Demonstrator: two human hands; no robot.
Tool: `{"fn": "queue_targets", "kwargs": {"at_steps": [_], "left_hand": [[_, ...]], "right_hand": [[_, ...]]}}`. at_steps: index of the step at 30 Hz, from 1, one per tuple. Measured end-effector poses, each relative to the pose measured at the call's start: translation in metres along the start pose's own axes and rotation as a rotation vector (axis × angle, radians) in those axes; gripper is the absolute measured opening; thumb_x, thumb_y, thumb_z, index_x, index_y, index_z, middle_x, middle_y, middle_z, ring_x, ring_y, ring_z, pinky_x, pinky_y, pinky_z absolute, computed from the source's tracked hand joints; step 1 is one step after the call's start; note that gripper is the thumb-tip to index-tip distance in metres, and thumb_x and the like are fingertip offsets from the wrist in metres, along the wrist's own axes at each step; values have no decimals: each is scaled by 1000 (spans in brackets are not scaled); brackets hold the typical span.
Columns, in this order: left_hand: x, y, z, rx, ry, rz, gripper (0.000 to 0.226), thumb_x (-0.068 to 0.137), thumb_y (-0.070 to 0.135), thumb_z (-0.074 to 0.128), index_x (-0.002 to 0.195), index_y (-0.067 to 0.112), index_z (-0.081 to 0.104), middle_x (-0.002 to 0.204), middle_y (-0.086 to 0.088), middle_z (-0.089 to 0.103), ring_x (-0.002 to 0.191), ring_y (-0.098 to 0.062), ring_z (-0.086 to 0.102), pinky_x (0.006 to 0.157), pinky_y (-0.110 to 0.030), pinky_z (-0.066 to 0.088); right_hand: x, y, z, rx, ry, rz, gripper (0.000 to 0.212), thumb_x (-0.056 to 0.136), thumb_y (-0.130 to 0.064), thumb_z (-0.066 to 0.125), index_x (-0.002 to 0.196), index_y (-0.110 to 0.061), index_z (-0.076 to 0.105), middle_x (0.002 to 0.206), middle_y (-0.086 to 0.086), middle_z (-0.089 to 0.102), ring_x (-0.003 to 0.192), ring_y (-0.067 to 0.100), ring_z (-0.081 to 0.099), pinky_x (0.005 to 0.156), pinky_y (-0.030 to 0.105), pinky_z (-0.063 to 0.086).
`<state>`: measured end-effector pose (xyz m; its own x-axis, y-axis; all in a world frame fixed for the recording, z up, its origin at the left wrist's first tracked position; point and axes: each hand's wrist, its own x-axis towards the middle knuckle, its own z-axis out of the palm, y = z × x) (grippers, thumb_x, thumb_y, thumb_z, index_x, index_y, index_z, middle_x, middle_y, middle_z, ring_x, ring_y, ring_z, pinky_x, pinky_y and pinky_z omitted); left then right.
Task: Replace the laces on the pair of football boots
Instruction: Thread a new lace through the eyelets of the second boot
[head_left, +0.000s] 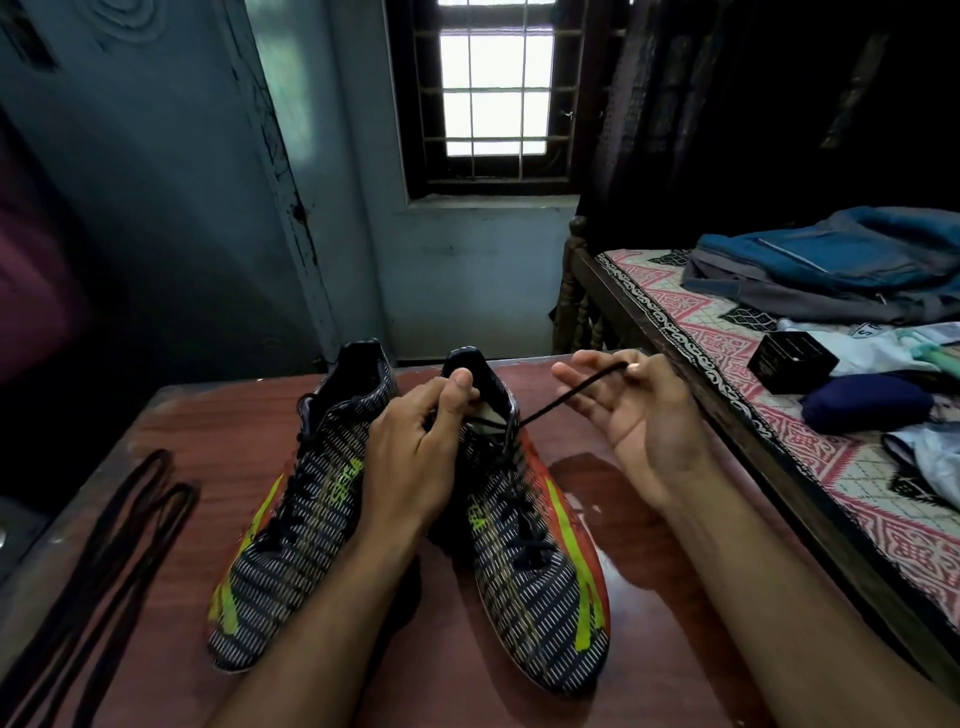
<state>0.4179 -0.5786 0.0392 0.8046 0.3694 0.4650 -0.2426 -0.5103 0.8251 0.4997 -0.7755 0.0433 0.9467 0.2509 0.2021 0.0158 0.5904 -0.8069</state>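
Note:
Two dark patterned football boots with red and lime stripes stand side by side on the table, toes toward me: the left boot (296, 545) and the right boot (540, 571). Both carry dark laces. My left hand (415, 457) grips the tongue and collar of the right boot, thumb on top. My right hand (634, 415), palm up, pinches the end of the right boot's black lace (566, 397) and holds it taut, up and to the right of the top eyelets.
A loose pair of dark laces (119, 545) lies looped at the left edge of the reddish-brown table (675, 649). A bed (810, 467) with a backpack (831, 265), a small black box (792, 361) and clothes runs along the right.

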Motion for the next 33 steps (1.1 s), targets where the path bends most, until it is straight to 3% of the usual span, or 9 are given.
{"fn": "queue_targets", "kwargs": {"at_steps": [4, 6, 8, 10, 14, 18, 21, 26, 33], "left_hand": [[-1, -4, 3, 14, 37, 16, 57, 99, 67, 31, 97, 32, 76, 90, 21, 74, 94, -6, 68, 84, -38, 53], [-1, -7, 3, 19, 49, 23, 57, 100, 66, 31, 99, 32, 76, 93, 19, 74, 96, -9, 67, 85, -43, 54], [-1, -9, 4, 20, 54, 34, 57, 100, 65, 31, 102, 30, 76, 97, 18, 73, 99, -10, 67, 86, -44, 54], [0, -10, 5, 17, 52, 37, 57, 101, 64, 31, 103, 29, 76, 98, 18, 73, 99, -10, 67, 87, -45, 53], [0, -13, 6, -14, 55, 7, 55, 101, 63, 30, 104, 32, 76, 101, 19, 74, 102, -10, 67, 92, -45, 53], [-1, -12, 5, -12, 47, -14, 53, 103, 59, 29, 101, 33, 75, 103, 20, 73, 106, -7, 65, 95, -45, 51], [0, -10, 4, -17, 32, -43, 47, 101, 51, 32, 91, 32, 74, 99, 20, 72, 103, -8, 64, 93, -47, 51], [-1, -10, 6, 45, -25, 4, 25, 81, 30, 48, 85, 27, 72, 97, 17, 72, 100, -14, 65, 91, -45, 52], [0, -10, 4, 153, 27, 174, 20, 93, 17, 59, 95, 31, 74, 108, 19, 64, 112, -11, 58, 100, -41, 46]], "right_hand": [[-3, 0, 8, -53, 11, 46, 24, 98, -13, 32, 83, -17, 50, 82, 9, 65, 40, 12, 38, 45, 23, 35], [-2, 5, 3, -523, -93, -83, 17, 95, -20, 45, 80, -19, 53, 80, 6, 61, 43, 8, 37, 46, 24, 31], [-3, 10, -5, -1110, -244, -195, 14, 90, -34, 65, 83, -23, 60, 81, -7, 65, 64, 5, 59, 64, 23, 49], [-4, 9, -7, -1294, -311, -202, 14, 88, -35, 76, 87, -23, 69, 80, -10, 70, 76, 6, 66, 75, 27, 54], [1, 1, -7, -828, -1, -203, 20, 101, -14, 62, 82, -12, 66, 69, -7, 62, 62, 16, 56, 63, 33, 47], [-2, -2, 8, -59, 116, -9, 25, 110, -19, 39, 88, -14, 50, 87, 12, 69, 87, 33, 74, 81, 44, 61], [1, -11, 8, 165, 248, -5, 27, 111, -27, 35, 88, -17, 45, 69, 4, 56, 59, 20, 65, 65, 41, 63], [4, -12, 0, 25, 447, -105, 23, 111, -25, 39, 90, -19, 43, 66, -1, 46, 44, 11, 37, 43, 23, 36], [1, -1, 0, -539, 346, -272, 17, 105, -19, 56, 88, -16, 56, 74, 5, 61, 49, 16, 53, 50, 36, 50]]}}
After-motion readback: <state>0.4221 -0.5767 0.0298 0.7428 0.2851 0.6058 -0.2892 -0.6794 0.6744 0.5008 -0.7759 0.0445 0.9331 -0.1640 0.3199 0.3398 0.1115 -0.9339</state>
